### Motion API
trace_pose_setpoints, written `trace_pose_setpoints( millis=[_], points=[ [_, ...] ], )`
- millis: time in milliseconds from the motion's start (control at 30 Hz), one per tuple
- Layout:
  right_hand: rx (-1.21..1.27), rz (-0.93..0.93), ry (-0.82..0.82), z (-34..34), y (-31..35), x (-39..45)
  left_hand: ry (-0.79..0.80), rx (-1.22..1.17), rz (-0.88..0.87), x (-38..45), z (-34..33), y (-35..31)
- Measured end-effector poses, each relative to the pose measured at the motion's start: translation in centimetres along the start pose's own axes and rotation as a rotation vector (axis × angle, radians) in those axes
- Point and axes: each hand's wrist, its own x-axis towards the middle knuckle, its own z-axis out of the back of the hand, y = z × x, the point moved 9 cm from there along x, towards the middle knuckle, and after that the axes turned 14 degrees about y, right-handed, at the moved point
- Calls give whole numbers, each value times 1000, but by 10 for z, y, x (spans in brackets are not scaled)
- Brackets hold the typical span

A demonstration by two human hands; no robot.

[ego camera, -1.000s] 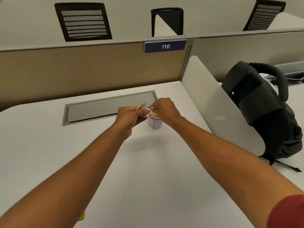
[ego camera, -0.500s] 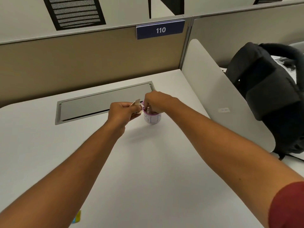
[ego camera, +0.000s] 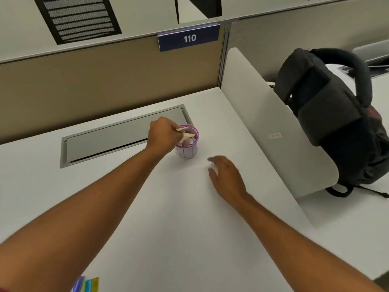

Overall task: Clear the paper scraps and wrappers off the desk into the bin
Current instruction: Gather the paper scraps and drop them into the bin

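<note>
A paper scrap [ego camera: 182,130] is pinched by the left grip [ego camera: 163,133] over the bin [ego camera: 187,151], toward the surface's [ego camera: 168,218] far edge. The right grip [ego camera: 226,173] is spread, empty, just beside the bin.

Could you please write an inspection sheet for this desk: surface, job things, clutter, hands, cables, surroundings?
Surface: white desk with a closed grey hatch near the back.
Job things: small purple-rimmed bin, upright, filled with scraps up to its rim.
Clutter: coloured items at the near-left edge, cut off by the frame.
Hands: left hand pinches a scrap at the bin's rim; right hand with relaxed fingers, holding nothing, near the bin.
Cables: nothing seen.
Surroundings: tan partition with a sign reading 110, white divider, black backpack behind the divider.
</note>
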Motion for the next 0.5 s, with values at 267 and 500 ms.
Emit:
trace_pose_setpoints(
  millis=[267, 500],
  points=[
    [-364, 80, -95, -50, -5, -31, 212, 645, -93, 30, -48, -29],
    [-380, 75, -123, -46, -3, -33, 263, 750, -100, 37, -66, -28]
  ],
)
